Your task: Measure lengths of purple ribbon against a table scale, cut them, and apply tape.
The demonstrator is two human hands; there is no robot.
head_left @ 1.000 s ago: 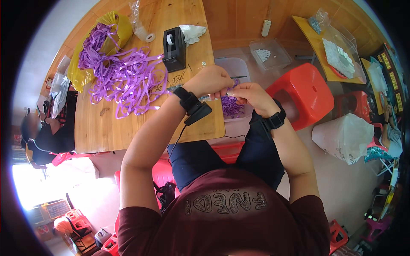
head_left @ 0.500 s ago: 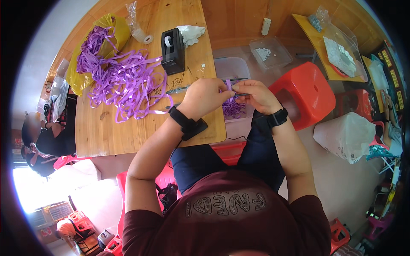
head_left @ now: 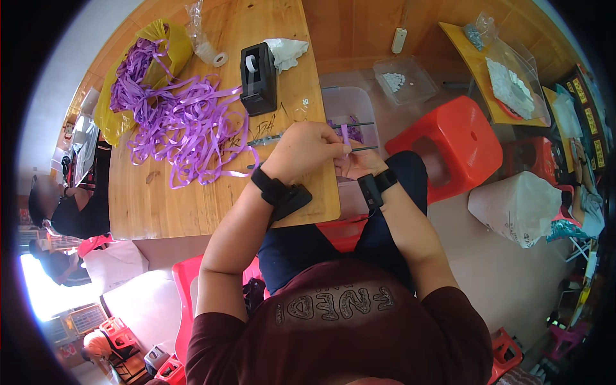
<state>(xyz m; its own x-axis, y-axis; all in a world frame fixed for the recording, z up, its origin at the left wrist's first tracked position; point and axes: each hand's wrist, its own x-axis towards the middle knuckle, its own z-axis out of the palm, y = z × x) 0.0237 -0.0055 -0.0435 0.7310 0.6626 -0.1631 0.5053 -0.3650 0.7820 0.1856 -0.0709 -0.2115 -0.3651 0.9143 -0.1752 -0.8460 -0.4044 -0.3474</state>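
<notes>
Two thin dark rods stick out past the table's right edge, the upper rod (head_left: 363, 123) and the lower rod (head_left: 367, 149). A strip of purple ribbon (head_left: 345, 134) spans the gap between them. My left hand (head_left: 307, 149) is closed at the table edge, thumb and fingertips pinching the ribbon by the lower rod. Just below that rod is my right hand (head_left: 357, 165), close against the left fingertips; its fingers are largely hidden. Under the rods, a clear plastic bin (head_left: 372, 106) holds purple ribbon pieces. Loose purple ribbon (head_left: 192, 122) lies heaped on the wooden table (head_left: 167, 212).
A yellow bag (head_left: 173, 45) spills ribbon at the far left. Near it stand a black tape dispenser (head_left: 259, 86) and crumpled white tissue (head_left: 287, 52). Right of me are a red stool (head_left: 459, 141) and a white sack (head_left: 516, 208). Another person (head_left: 77, 202) sits at the left.
My right hand has moved down and left, from beside the ribbon to under the lower rod. The left hand stays nearly in place. More of the ribbon strip now shows between the rods.
</notes>
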